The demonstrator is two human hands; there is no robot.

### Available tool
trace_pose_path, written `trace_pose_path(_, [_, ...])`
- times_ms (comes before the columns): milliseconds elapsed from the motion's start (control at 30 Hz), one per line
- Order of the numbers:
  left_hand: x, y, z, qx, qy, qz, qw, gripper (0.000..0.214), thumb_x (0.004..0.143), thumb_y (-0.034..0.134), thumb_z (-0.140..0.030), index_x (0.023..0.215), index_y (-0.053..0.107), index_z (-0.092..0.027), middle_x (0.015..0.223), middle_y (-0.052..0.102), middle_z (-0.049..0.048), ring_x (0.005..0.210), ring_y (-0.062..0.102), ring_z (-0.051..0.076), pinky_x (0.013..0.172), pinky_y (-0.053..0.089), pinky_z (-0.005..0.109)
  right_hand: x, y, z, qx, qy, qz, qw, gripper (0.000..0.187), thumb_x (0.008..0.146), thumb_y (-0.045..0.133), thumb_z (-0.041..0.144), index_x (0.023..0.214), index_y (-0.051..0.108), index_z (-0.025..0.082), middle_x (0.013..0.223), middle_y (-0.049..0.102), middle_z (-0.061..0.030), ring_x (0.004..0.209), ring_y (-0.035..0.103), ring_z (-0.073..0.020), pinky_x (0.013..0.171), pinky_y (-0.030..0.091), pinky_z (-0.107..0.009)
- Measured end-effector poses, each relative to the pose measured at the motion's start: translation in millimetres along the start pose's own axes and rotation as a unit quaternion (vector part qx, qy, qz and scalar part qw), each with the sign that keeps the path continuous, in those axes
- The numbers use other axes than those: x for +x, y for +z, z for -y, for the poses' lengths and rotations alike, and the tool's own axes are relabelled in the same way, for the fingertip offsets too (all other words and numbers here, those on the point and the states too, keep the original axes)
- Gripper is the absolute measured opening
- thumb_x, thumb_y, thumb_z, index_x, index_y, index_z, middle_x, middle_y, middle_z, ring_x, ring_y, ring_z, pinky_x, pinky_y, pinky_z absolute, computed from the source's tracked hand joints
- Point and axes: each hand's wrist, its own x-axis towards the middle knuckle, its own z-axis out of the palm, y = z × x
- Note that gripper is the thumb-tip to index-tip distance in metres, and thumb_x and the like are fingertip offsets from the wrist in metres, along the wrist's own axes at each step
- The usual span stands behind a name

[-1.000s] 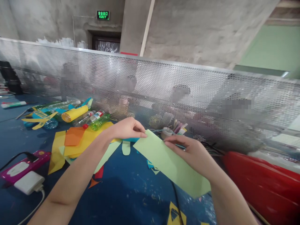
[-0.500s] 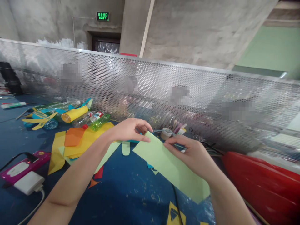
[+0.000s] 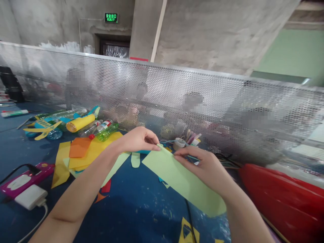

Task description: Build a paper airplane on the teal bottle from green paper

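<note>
A sheet of pale green paper (image 3: pixel 187 184) is held up at a slant above the blue table. My left hand (image 3: pixel 143 140) pinches its upper corner between thumb and fingers. Farther along the same upper edge, my right hand (image 3: pixel 199 163) grips the sheet with thumb and forefinger. The rest of the sheet hangs toward me and to the right, partly behind my right wrist. A small rounded pale green cutout (image 3: pixel 135 160) lies on the table just left of the sheet. Part of a blue piece is hidden behind my left hand.
Yellow paper sheets (image 3: pixel 111 141) and an orange piece (image 3: pixel 80 147) lie to the left, with plastic bottles (image 3: pixel 108 131) behind. A purple power strip (image 3: pixel 27 179) sits at left, a red glossy bag (image 3: pixel 283 199) at right. The perforated metal divider (image 3: pixel 162 87) spans the back.
Both hands have shifted slightly left along the paper's upper edge. The sheet has tilted a little, and its upper edge now looks slightly bent between them.
</note>
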Motion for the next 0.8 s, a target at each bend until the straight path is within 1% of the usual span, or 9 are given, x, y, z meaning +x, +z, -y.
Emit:
trace_pose_path(167, [-0.3,2.0,-1.9,0.008,0.011,0.010,1.000,0.021,0.071,0.067,-0.037,0.078,0.069,-0.017,0.073,0.066,0.0009,0.063,0.056,0.010,0.058,0.039,0.022,0.5,0.5,-1.3,0.003,-0.001,0.005,1.000,0.018,0.083,0.053,0.033,0.080,0.068,0.024,0.084,0.070,-0.0013,0.076,0.064,-0.0172,0.069,0.050,-0.029])
trace_pose_path(333, [0.8,5.9,-4.0,0.031,0.031,0.058,0.997,0.022,0.073,0.064,-0.037,0.085,0.068,-0.019,0.080,0.067,0.0011,0.068,0.057,0.011,0.060,0.040,0.021,2.4,1.9,-3.2,0.015,-0.019,0.041,0.999,0.016,0.084,0.051,0.027,0.079,0.066,0.022,0.082,0.068,-0.0021,0.075,0.062,-0.0169,0.069,0.049,-0.030])
trace_pose_path(433, [1.8,8.7,-4.9,0.053,0.019,0.067,0.996,0.022,0.072,0.065,-0.039,0.081,0.069,-0.020,0.078,0.068,0.0004,0.067,0.057,0.011,0.059,0.039,0.021,3.8,4.8,-5.7,0.029,-0.030,0.057,0.998,0.015,0.083,0.051,0.023,0.076,0.065,0.022,0.079,0.067,-0.0020,0.074,0.061,-0.0167,0.068,0.049,-0.029])
trace_pose_path(533, [4.1,11.4,-2.6,0.056,0.003,0.060,0.997,0.018,0.074,0.063,-0.037,0.077,0.070,-0.020,0.071,0.067,-0.0008,0.063,0.056,0.010,0.057,0.037,0.021,5.5,7.8,-8.7,0.035,-0.031,0.067,0.997,0.015,0.083,0.051,0.022,0.076,0.064,0.022,0.080,0.067,-0.0016,0.074,0.061,-0.0163,0.068,0.048,-0.028])
trace_pose_path(667, [7.1,11.9,3.8,0.055,0.008,0.050,0.997,0.019,0.075,0.062,-0.036,0.076,0.069,-0.019,0.070,0.066,0.0001,0.061,0.055,0.010,0.056,0.038,0.021,7.7,10.3,-10.7,0.024,-0.015,0.063,0.998,0.013,0.083,0.052,0.023,0.077,0.064,0.022,0.080,0.067,-0.0005,0.073,0.061,-0.0153,0.066,0.047,-0.027])
trace_pose_path(733, [7.0,10.3,5.6,0.058,0.013,0.059,0.996,0.020,0.076,0.060,-0.037,0.077,0.069,-0.018,0.070,0.066,0.0005,0.061,0.055,0.010,0.056,0.038,0.021,8.1,11.2,-9.6,0.018,-0.019,0.055,0.998,0.013,0.083,0.053,0.024,0.078,0.064,0.022,0.080,0.067,-0.0003,0.074,0.061,-0.0151,0.067,0.046,-0.027])
trace_pose_path(800, [6.1,9.1,5.6,0.068,0.031,0.074,0.994,0.020,0.078,0.059,-0.036,0.082,0.069,-0.019,0.076,0.067,0.0010,0.065,0.057,0.011,0.058,0.038,0.021,7.6,12.2,-6.8,0.003,-0.032,0.048,0.998,0.013,0.084,0.052,0.024,0.078,0.063,0.021,0.080,0.066,-0.0005,0.075,0.060,-0.0151,0.069,0.046,-0.028])
